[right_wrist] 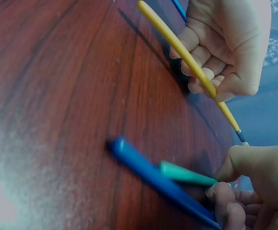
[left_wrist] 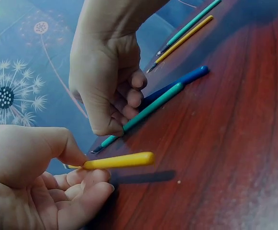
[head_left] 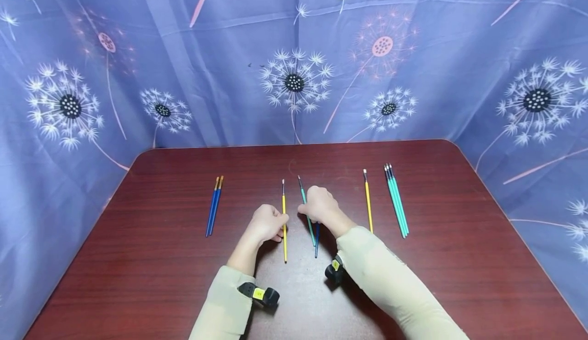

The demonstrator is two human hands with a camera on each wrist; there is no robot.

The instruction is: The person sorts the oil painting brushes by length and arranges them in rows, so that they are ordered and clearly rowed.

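Observation:
My left hand pinches a yellow paintbrush between thumb and fingers. In the left wrist view that yellow brush is raised off the wood, with its shadow apart from it. To its right, my right hand has thumb and fingertips pinching a teal paintbrush. A blue paintbrush lies beside the teal one, its bristle end hidden beneath my right hand. Whether the fingers also touch the blue brush, I cannot tell.
Two blue paintbrushes lie side by side at the left of the dark red table. On the right are another yellow paintbrush, partly behind my right sleeve, and several teal paintbrushes. A dandelion-print curtain hangs behind the table.

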